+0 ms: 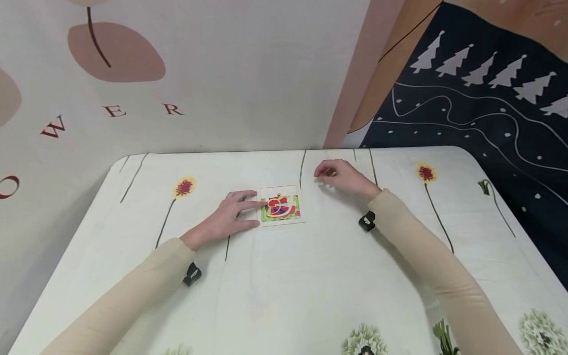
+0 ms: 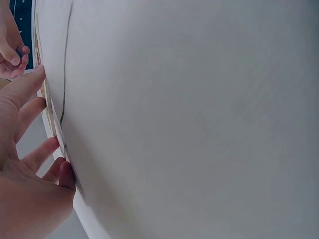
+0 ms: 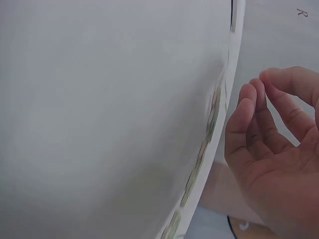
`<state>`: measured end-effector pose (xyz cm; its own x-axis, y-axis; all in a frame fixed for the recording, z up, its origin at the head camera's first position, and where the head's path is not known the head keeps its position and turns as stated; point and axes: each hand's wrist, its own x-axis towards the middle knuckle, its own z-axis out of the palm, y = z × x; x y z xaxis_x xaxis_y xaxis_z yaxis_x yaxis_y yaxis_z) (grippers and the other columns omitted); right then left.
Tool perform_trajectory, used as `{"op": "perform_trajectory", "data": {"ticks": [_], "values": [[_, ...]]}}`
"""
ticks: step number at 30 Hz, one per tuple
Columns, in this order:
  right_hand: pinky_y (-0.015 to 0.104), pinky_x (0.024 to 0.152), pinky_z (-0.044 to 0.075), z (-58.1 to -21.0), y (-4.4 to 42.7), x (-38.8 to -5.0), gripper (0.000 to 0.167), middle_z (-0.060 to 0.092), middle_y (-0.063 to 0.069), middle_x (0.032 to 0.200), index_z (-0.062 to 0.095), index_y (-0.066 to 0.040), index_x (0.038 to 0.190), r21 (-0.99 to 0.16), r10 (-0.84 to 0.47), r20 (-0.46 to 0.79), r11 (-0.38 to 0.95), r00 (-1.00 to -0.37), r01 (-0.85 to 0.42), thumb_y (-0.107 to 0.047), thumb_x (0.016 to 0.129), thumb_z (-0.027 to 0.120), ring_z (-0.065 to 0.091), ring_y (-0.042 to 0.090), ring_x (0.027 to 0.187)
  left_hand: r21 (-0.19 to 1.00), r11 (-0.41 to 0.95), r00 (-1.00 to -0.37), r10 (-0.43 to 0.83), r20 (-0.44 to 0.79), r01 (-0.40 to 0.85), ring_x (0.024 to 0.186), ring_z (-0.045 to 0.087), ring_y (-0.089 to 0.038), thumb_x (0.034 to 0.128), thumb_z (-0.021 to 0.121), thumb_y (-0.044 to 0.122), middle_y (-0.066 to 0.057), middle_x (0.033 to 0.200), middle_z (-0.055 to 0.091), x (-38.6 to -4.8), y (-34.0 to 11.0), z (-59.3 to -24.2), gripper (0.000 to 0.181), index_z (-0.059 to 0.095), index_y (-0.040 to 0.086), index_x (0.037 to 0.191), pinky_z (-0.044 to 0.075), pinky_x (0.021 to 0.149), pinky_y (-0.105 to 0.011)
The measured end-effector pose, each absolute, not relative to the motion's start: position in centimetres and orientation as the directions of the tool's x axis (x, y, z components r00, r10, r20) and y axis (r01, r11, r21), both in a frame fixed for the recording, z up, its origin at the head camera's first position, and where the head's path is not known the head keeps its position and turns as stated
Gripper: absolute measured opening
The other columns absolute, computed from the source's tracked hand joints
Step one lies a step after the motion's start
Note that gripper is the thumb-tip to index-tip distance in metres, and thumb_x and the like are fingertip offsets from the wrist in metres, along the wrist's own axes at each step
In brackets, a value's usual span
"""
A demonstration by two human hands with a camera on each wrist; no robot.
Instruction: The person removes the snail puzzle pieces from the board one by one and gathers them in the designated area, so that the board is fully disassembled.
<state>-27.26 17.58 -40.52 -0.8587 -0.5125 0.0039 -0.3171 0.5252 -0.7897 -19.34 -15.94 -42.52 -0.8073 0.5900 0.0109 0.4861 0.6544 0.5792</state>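
A small square board (image 1: 290, 191) with a white border lies flat on the table, its middle showing a red, blue and yellow figure on green. At its left side the left hand (image 1: 224, 217) rests with spread fingers, one fingertip on the picture and the thumb at the lower left corner. In the left wrist view, the fingertips of the left hand (image 2: 30, 134) touch the board's thin edge (image 2: 49, 112). Raised to the right of the board is the right hand (image 1: 343, 176), apart from it. The right wrist view shows the right hand (image 3: 279, 144) with loosely curved fingers and nothing visible between them.
A white cloth with printed flowers covers the table (image 1: 284, 286). Behind its far edge hangs a pale printed cloth (image 1: 248, 74), with a dark tree-patterned cloth (image 1: 466, 108) at the right. Black wrist devices (image 1: 192, 274) sit below both sleeves.
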Motion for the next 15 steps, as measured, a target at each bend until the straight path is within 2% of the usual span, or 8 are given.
{"op": "perform_trajectory", "data": {"ticks": [9,15], "values": [[0.031,0.073,0.044,-39.8,14.8,-26.6,0.013,0.066,0.014,0.1,0.067,0.003,0.103,-0.807,-0.564,-0.024,0.499,-0.825,-0.317,0.001,0.092,0.06,0.056,0.023,0.085,0.576,0.653,-0.805,0.593,0.015,0.492,0.133,0.027,-0.04,0.0874,0.073,0.022,-0.02,0.147,0.038,-19.2,-16.0,-42.6,0.05,0.059,0.012,0.134,0.023,0.102,-0.06],[0.029,0.07,0.046,-40.2,12.9,-26.4,0.013,0.066,0.006,0.099,0.069,-0.001,0.103,-0.793,-0.606,-0.077,0.519,-0.792,-0.32,-0.004,0.092,0.062,0.057,0.02,0.085,0.57,0.654,-0.802,0.596,0.017,0.498,0.133,0.028,-0.041,0.0876,0.072,0.023,-0.02,0.147,0.038,-19.2,-16.0,-42.4,0.05,0.059,0.012,0.134,0.024,0.102,-0.06]]}}
